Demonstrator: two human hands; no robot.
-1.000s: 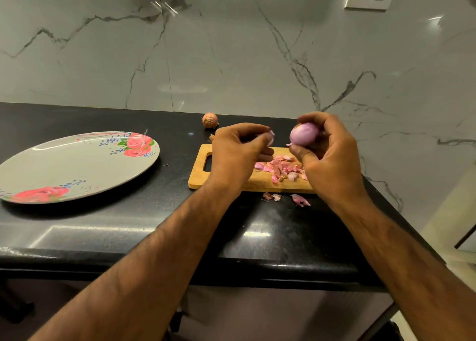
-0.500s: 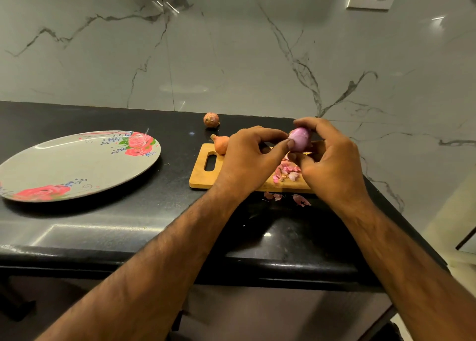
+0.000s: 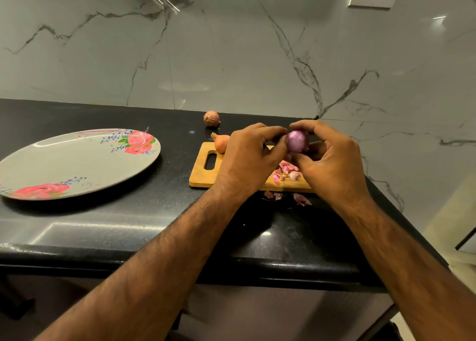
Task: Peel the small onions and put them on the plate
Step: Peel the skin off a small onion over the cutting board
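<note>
Head view: the right hand (image 3: pixel 332 165) cups the small purple onion (image 3: pixel 297 141) above the wooden cutting board (image 3: pixel 203 176), fingers (image 3: pixel 309 125) curled round it, while the left hand (image 3: pixel 249 160) pinches at its left side. It looks light, firm and probably slick once bare, so I'd grip the middle and pick skin from an end. Glossy black bench (image 3: pixel 159 212), board near its right edge, floral plate (image 3: pixel 64 160) toward the left, marble wall (image 3: pixel 231 57) behind.

Plate (image 3: pixel 77 160) clipped at left edge, middle of cutting board (image 3: pixel 201 176) covered; orange onion (image 3: pixel 221 143) partly behind left hand (image 3: pixel 249 160)
</note>
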